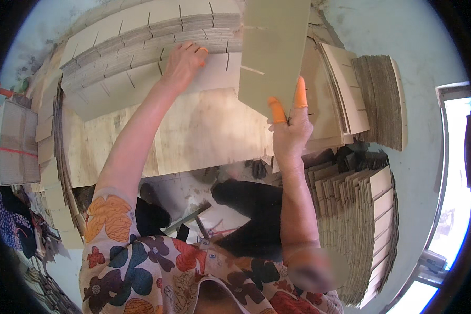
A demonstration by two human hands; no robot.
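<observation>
My right hand holds up a long slotted cardboard strip by its lower end. Orange finger covers sit on the thumb and a finger of that hand, one on either side of the strip's corner. Farther left, my left hand is bent at the front of a long stack of slotted cardboard strips. Its fingers are curled and bunched, with one orange cover showing; the fingertips and anything between them are hidden. Under that hand lies a single pale slotted strip, in front of the stack.
A wooden tabletop lies beneath my forearms. More slotted cardboard leans at the right, beside a thick upright stack. Below on the right stands another big bundle. At the far left is a box with a red strap.
</observation>
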